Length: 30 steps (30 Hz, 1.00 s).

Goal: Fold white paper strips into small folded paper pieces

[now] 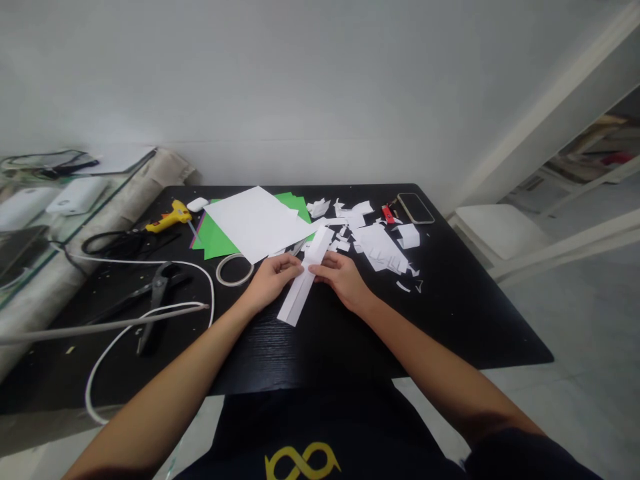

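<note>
A long folded white paper strip (306,280) lies slanted on the black table (450,313). My left hand (270,280) pinches its left edge near the middle, fingers closed on it. On the other side, my right hand (343,277) grips the same strip with its fingers curled on the paper. Both hands meet over the strip at the table's centre.
White sheets (257,223) over green paper (215,240), a tape ring (234,269), yellow glue gun (167,218), pliers (155,293), white cable (125,327) at left. Paper scraps (380,247), a red item (388,214), a phone (415,207) at right. White chair (495,230) beyond.
</note>
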Motion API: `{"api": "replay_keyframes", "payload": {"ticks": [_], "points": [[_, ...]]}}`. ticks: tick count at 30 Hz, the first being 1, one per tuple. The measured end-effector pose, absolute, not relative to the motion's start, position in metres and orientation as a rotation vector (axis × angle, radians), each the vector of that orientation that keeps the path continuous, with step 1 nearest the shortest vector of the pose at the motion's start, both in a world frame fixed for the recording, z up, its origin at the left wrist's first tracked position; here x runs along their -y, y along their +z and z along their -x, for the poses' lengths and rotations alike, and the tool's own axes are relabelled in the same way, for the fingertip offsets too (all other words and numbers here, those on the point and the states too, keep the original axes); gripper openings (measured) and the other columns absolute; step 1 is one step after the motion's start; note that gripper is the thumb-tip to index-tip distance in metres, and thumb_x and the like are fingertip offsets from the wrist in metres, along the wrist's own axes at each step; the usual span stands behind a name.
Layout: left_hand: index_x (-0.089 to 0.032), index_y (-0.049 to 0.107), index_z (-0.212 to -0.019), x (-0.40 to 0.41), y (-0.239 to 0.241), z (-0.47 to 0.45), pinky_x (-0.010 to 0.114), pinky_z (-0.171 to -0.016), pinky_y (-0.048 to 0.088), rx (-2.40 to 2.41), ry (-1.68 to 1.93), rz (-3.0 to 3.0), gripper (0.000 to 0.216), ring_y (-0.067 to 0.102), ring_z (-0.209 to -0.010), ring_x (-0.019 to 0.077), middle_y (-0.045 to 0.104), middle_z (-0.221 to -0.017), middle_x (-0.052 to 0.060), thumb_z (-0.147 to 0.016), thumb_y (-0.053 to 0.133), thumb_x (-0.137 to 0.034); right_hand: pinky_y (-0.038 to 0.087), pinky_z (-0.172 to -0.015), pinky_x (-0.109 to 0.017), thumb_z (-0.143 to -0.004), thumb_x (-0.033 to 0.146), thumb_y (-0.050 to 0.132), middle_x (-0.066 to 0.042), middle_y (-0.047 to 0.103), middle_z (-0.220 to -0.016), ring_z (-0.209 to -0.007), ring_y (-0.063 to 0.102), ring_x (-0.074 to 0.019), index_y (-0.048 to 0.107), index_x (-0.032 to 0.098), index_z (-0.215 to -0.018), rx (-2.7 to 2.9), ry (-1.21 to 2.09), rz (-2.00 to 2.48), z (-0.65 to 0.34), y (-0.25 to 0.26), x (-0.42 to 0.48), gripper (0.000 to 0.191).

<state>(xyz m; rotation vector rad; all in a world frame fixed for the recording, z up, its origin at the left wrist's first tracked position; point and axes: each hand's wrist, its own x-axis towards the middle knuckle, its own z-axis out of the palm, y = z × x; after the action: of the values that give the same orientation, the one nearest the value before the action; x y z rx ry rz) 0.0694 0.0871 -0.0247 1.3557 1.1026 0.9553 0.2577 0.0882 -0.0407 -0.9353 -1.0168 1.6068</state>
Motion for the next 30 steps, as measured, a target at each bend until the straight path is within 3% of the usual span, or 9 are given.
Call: {"api": "replay_keyframes", "payload": {"ticks": [6,19,30], "points": [[-0.019,0.071,-0.090,-0.0883,-0.0286,-0.0701,0.028,-0.070,0.046,-1.044,1.019,-1.343,0.013,0.065,-0.072,0.0170,0.073,-0.080,0.002,-0.080,0.077,-0.027,0.053,-0.073,-0.036,-0.064,0.027,0.090,-0.003,0.076,-0.087,-0.081,0.067,-0.0205,0.075,0.020,-0.087,1.095,1.506,0.938,-0.2559,-0.0367,-0.0855,0.028],[-0.019,0.068,-0.084,-0.0893,-0.0267,-0.0708,0.028,-0.070,0.045,-1.043,1.092,-1.346,0.012,0.059,-0.066,0.0147,0.067,-0.070,-0.002,-0.078,0.077,-0.025,0.059,-0.075,-0.037,-0.069,0.032,0.086,-0.002,0.076,-0.081,-0.073,0.070,-0.0190,0.074,0.019,-0.087,1.114,1.625,0.935,-0.2558,-0.0395,-0.0854,0.025],[-0.020,0.070,-0.085,-0.0882,-0.0281,-0.0710,0.028,-0.072,0.045,-1.024,1.101,-1.342,0.012,0.060,-0.070,0.0142,0.069,-0.076,-0.002,-0.077,0.078,-0.022,0.058,-0.077,-0.037,-0.066,0.027,0.087,-0.002,0.076,-0.085,-0.082,0.070,-0.0209,0.076,0.021,-0.083,1.086,1.608,0.927,-0.2555,-0.0399,-0.0861,0.020]]}}
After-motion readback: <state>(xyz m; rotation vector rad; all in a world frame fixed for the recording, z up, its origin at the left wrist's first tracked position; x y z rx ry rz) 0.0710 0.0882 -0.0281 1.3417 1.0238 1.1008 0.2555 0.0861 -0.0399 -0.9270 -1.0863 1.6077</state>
